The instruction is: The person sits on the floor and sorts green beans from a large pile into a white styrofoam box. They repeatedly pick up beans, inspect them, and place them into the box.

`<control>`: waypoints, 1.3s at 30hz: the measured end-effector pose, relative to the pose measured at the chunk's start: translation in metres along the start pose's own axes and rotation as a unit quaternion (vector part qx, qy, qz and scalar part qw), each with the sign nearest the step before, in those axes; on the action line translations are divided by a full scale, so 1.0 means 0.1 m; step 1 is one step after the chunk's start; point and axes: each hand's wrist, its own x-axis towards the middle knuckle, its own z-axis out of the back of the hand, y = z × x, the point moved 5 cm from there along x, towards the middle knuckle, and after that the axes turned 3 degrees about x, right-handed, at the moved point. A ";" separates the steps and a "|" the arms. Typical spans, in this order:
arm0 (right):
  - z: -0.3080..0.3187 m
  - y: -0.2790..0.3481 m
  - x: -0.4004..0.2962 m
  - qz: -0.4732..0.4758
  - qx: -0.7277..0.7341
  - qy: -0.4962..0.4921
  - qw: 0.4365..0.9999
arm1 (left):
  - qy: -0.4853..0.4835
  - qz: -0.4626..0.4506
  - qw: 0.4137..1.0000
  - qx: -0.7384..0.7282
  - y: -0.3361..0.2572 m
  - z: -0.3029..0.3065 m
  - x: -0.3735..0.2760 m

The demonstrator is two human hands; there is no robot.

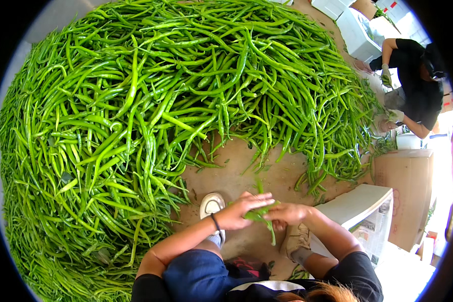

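A huge heap of long green chili peppers (pixel 143 94) curves around the floor before me and to my left. Close to my body, over the floor between my shoes, my left hand (pixel 245 209) and my right hand (pixel 287 215) meet around a few green peppers (pixel 257 214). The left hand, with a dark band at its wrist, has its fingers extended over them; the right hand pinches them from the other side. One pepper's end hangs down below the hands, and a blurred green piece shows just above them.
At my right stands a white foam box (pixel 356 205) lined with newspaper, beside a cardboard box (pixel 402 192). Further off, a gloved co-worker (pixel 415 87) in dark clothes sits at the heap's right edge. More white foam boxes (pixel 356 36) stand at the upper right.
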 end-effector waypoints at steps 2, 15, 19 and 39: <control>-0.18 0.32 -0.33 0.009 0.038 0.041 0.998 | 0.027 0.008 1.000 -0.004 -0.02 -0.10 0.03; 2.28 0.90 0.47 0.038 -0.065 -0.542 0.837 | -0.106 0.176 0.937 -0.283 0.12 0.20 -0.23; 1.89 0.71 0.01 0.092 0.076 -0.475 0.872 | -0.143 0.169 0.943 -0.249 0.14 0.28 -0.28; 1.61 1.04 -0.18 -0.076 -0.622 -0.527 0.574 | -0.135 0.127 0.973 -0.136 0.09 0.22 -0.09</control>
